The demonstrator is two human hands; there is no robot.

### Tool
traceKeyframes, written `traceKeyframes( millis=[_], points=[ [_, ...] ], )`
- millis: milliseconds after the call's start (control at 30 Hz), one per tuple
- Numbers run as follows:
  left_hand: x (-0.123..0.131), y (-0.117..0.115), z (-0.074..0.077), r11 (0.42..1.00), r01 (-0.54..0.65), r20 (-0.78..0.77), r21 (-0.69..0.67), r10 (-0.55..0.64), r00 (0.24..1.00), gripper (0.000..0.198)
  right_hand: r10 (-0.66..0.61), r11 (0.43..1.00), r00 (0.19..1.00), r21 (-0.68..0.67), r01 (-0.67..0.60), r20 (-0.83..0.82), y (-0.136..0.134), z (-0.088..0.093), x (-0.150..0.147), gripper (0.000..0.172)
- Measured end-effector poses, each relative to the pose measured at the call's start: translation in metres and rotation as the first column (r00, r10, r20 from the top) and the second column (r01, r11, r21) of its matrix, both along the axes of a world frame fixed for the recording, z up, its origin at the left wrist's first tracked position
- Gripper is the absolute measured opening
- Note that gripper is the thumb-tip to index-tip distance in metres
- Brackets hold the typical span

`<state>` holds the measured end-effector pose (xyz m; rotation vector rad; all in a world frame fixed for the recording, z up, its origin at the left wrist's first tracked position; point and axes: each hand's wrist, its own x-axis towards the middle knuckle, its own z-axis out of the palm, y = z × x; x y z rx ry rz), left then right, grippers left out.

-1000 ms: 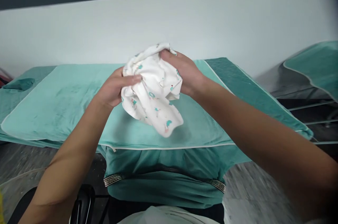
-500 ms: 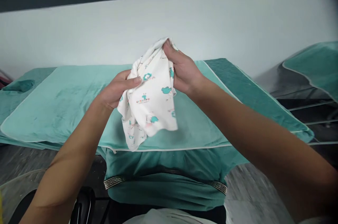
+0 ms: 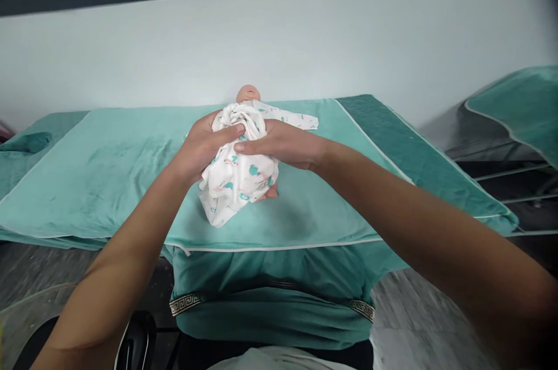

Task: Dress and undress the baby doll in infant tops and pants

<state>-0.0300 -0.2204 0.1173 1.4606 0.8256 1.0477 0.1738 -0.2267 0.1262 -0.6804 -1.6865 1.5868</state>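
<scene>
A white cloth garment (image 3: 244, 175) with teal and pink prints is bunched between my hands above the bed. My left hand (image 3: 204, 143) grips its left side, thumb on top. My right hand (image 3: 283, 140) holds the gathered upper right part, its thumb near the left one. Behind the cloth lies a doll; its head (image 3: 248, 93) shows above, and a bit of its skin-coloured lower body (image 3: 272, 190) below right. A printed white sleeve (image 3: 296, 118) stretches to the right on the bed. The cloth hides most of the doll.
The teal bed cover (image 3: 126, 166) with white piping spans the view against a white wall (image 3: 174, 56). Another teal-covered surface (image 3: 523, 106) stands at the right, with metal rails below it. A black chair (image 3: 142, 338) is at the lower left.
Both hands have gathered the garment into a bunch. My right hand has come down and closer to my left. The doll's head and the sleeve now show behind.
</scene>
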Motion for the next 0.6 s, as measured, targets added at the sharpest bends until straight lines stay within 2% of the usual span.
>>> traceKeyframes(
  millis=[67,167,233,267,367,433,500,600],
  points=[
    [0.000,0.004,-0.005,0.998,0.037,0.014,-0.050,-0.036,0.999,0.046,-0.094,0.995,0.996,-0.025,0.094,0.011,0.002,-0.004,0.003,0.039],
    [0.000,0.008,-0.017,0.963,0.206,-0.035,-0.174,-0.215,0.976,0.053,-0.243,0.969,0.968,-0.064,0.239,-0.062,0.010,-0.013,0.011,0.035],
    [0.003,0.009,-0.026,0.920,0.302,-0.047,-0.250,-0.323,0.945,0.053,-0.280,0.957,0.954,-0.105,0.269,-0.106,0.015,-0.022,0.017,0.036],
    [0.006,0.009,-0.030,0.909,0.318,-0.018,-0.269,-0.335,0.942,0.052,-0.281,0.956,0.952,-0.125,0.267,-0.121,0.016,-0.026,0.020,0.038],
    [0.018,0.008,-0.042,0.925,0.265,0.166,-0.271,-0.227,0.960,0.052,-0.269,0.951,0.955,-0.190,0.243,-0.123,0.011,-0.040,0.026,0.045],
    [0.026,0.006,-0.051,0.931,0.222,0.247,-0.290,-0.151,0.957,0.053,-0.229,0.945,0.972,-0.254,0.207,-0.059,0.004,-0.051,0.029,0.046],
    [0.034,0.005,-0.062,0.922,0.190,0.248,-0.336,-0.108,0.963,0.056,-0.164,0.930,0.986,-0.329,0.163,0.023,-0.005,-0.065,0.033,0.045],
    [0.043,0.003,-0.080,0.913,0.133,0.096,-0.385,-0.103,0.990,0.054,-0.164,0.883,0.979,-0.425,0.201,0.121,-0.018,-0.096,0.037,0.044]
  ],
)
